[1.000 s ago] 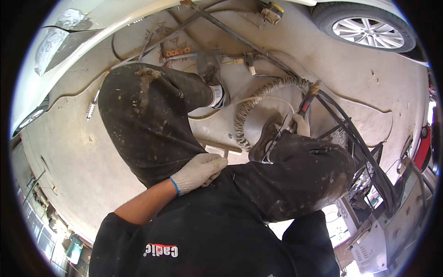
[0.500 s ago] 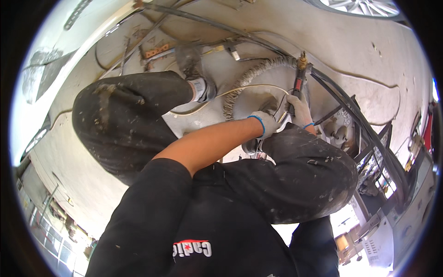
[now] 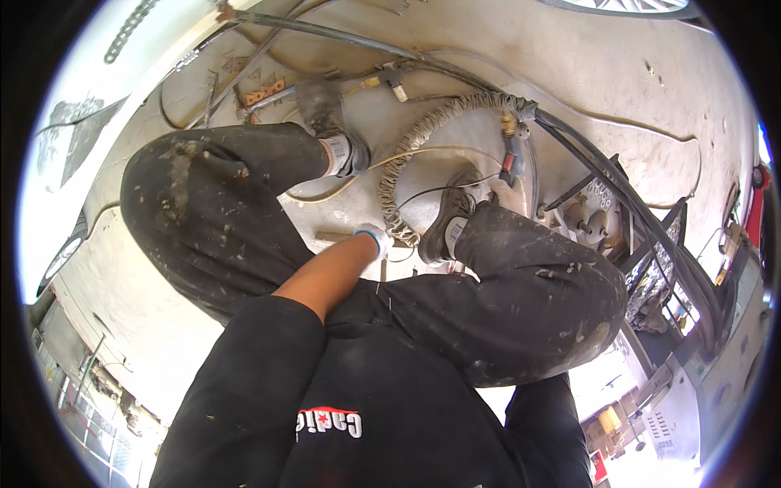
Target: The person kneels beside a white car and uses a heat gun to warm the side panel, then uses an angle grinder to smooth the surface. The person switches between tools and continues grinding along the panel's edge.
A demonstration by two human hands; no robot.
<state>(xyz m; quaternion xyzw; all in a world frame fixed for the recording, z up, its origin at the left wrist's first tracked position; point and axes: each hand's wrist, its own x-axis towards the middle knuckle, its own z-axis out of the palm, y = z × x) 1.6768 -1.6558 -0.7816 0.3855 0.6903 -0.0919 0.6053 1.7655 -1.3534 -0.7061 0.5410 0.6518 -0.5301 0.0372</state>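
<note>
My right hand (image 3: 512, 195), in a pale work glove, is closed round the lower end of a black, red-banded handheld tool (image 3: 508, 154) with a brass end pointing away from me. My right knee hides part of that hand. A thin dark wire (image 3: 447, 185) curves left from near the tool. Between my legs, my left hand (image 3: 377, 237), gloved with a blue cuff, reaches low to the floor beside a light brown bar (image 3: 332, 237). Its fingers are too unclear to tell whether they grip anything. A ribbed fabric-sleeved hose (image 3: 399, 167) arcs past it.
Dark thick cables (image 3: 602, 167) run down the right side past a metal-framed cart (image 3: 651, 268). A yellowish hose (image 3: 325, 198) lies across the floor. An orange-ended metal bar (image 3: 264, 96) is beyond my left foot. A pale car body (image 3: 89, 106) stands at left.
My left hand has left the tool and moved left, down to the floor by the bar. My right hand and the tool have shifted slightly left and toward me.
</note>
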